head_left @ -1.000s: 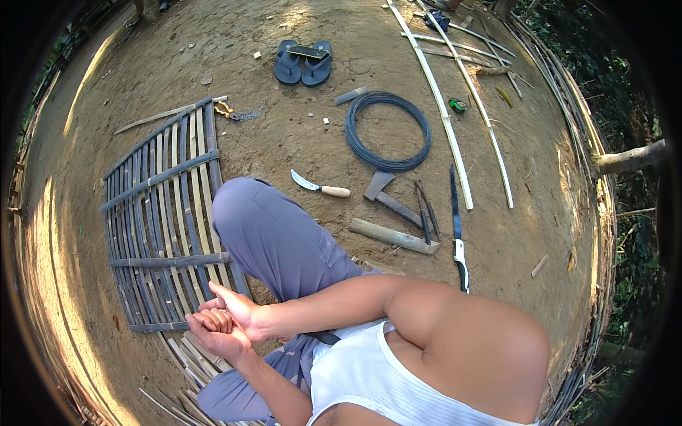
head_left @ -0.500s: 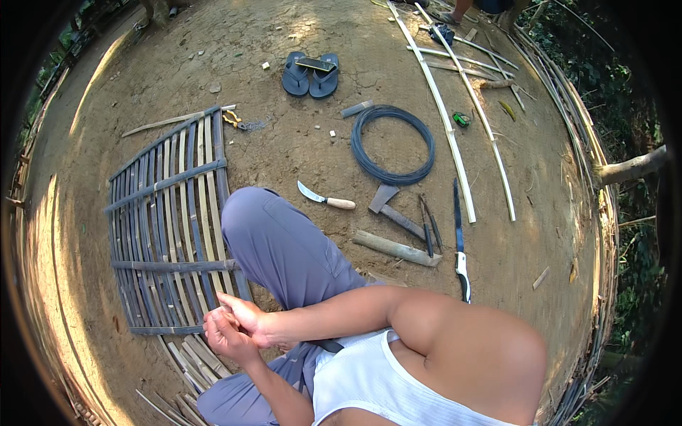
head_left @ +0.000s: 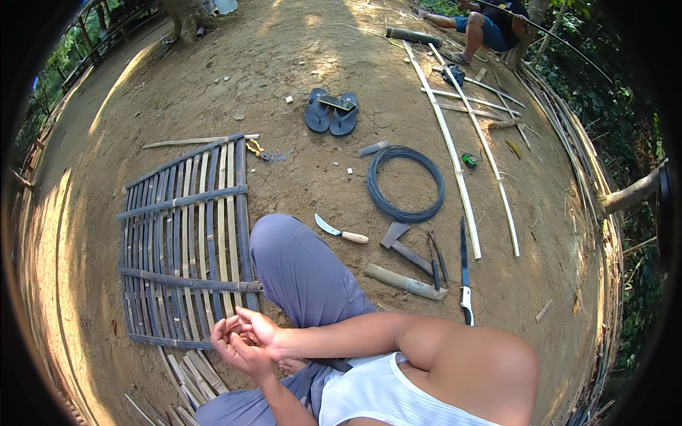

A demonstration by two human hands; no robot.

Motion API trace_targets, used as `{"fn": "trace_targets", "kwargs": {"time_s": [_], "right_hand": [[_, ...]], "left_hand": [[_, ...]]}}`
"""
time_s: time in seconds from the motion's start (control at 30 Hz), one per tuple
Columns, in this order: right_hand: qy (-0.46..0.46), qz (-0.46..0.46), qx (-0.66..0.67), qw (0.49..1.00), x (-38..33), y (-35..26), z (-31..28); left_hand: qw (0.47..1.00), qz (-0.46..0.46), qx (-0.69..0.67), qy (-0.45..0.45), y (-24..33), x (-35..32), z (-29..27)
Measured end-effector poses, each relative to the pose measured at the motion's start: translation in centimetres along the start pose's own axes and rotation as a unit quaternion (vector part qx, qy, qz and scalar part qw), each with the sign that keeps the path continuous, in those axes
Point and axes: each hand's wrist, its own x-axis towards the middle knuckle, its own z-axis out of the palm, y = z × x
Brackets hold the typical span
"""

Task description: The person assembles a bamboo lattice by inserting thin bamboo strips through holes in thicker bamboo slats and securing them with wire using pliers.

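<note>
My left hand [head_left: 240, 355] and my right hand [head_left: 261, 331] meet in front of my left shin, beside the near right corner of a slatted bamboo panel [head_left: 186, 282]. The fingers of both hands are curled toward each other, and whatever lies between them is hidden or too small to make out. The panel lies on the dirt, its thin strips crossed by darker bars. Under its near edge several loose bamboo strips [head_left: 202, 373] are spread. Beyond my bent knee rests a curved knife [head_left: 341, 230] with a wooden handle.
To the right lie a wire coil [head_left: 374, 186], an axe [head_left: 412, 250], pincers [head_left: 435, 263], a bamboo piece [head_left: 405, 281] and a handsaw [head_left: 465, 284]. Farther off are sandals [head_left: 331, 117] bearing a phone, pliers [head_left: 256, 148], a green tape measure [head_left: 469, 160], long pale strips [head_left: 446, 142] and a seated person [head_left: 483, 32].
The view has tipped upward, so the ground things sit lower and the seated person shows more. My hands stay together, the fingers shifting slightly.
</note>
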Motion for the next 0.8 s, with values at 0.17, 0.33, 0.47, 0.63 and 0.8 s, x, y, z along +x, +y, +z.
{"fn": "trace_targets", "kwargs": {"time_s": [0.17, 0.33, 0.47, 0.63, 0.8], "right_hand": [[0.0, 0.022, 0.027, 0.999, 0.3, 0.4, 0.2], [0.002, 0.019, 0.011, 1.0, 1.0, 1.1, 0.1], [-0.08, 0.054, 0.049, 0.994, 1.7, 1.2, -2.9], [-0.054, -0.007, 0.073, 0.996, -2.9, -2.1, 4.6], [-0.236, -0.232, -0.004, 0.944, -12.2, -12.9, 10.9]], "left_hand": [[0.997, 0.035, 0.03, -0.059, -0.6, -0.6, -1.3], [0.993, 0.079, 0.09, -0.024, 0.3, -1.0, -1.4], [0.986, 0.148, 0.075, 0.008, 1.5, -1.2, -1.4], [0.916, 0.384, 0.099, 0.066, 7.6, 0.8, -3.0], [0.905, 0.363, 0.199, 0.102, 6.7, 2.7, -7.0]]}}
